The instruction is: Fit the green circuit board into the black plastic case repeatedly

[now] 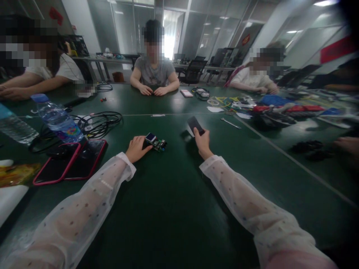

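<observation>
My left hand (138,148) rests on the green table with its thumb and fingers closed about the near left end of a small circuit board (159,144). A little screen (150,137) sits at that end of the board; green and silver parts show at the other. Off to the right, my right hand (202,143) holds up a dark, flat, rectangular piece (194,124), thumb across its face. That piece is tilted and apart from the board, and its exact kind is unclear. Sheer white dotted sleeves cover both my arms.
Left of me are two red-edged phones (85,160), a water bottle (57,117) and coiled black cables (102,125). A wrench (230,123) lies to the right, before a heap of wires and bags (283,108). Several people sit around the table (174,209).
</observation>
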